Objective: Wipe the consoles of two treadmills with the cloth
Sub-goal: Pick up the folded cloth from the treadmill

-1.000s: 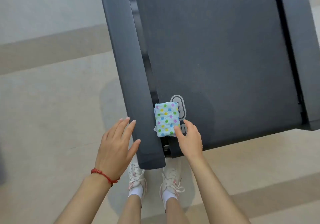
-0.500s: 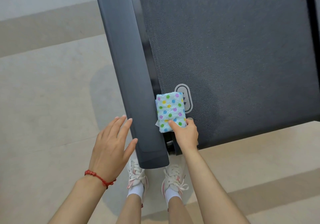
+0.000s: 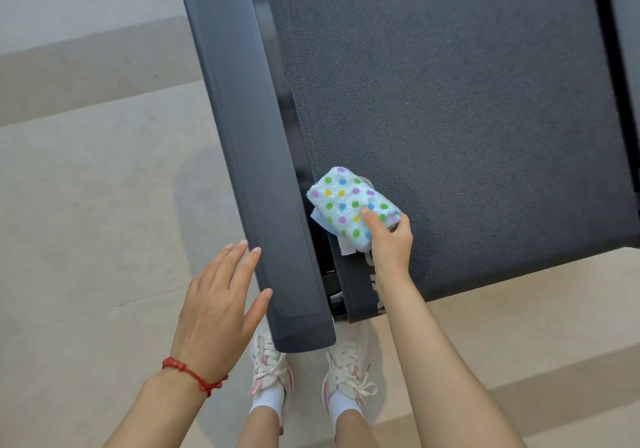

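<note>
Your right hand (image 3: pixel 389 245) pinches the folded polka-dot cloth (image 3: pixel 349 205), thumb on top, at the near left corner of the treadmill belt (image 3: pixel 450 118). Your left hand (image 3: pixel 218 312), fingers spread and empty, hovers just left of the side rail (image 3: pixel 256 156), its thumb at the rail's edge. A red bracelet (image 3: pixel 194 375) circles the left wrist. White sneakers (image 3: pixel 270 368) stand on the floor near the rail's near end.

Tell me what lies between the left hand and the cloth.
In the head view, the treadmill's dark side rail runs between the left hand and the dotted cloth.
</note>
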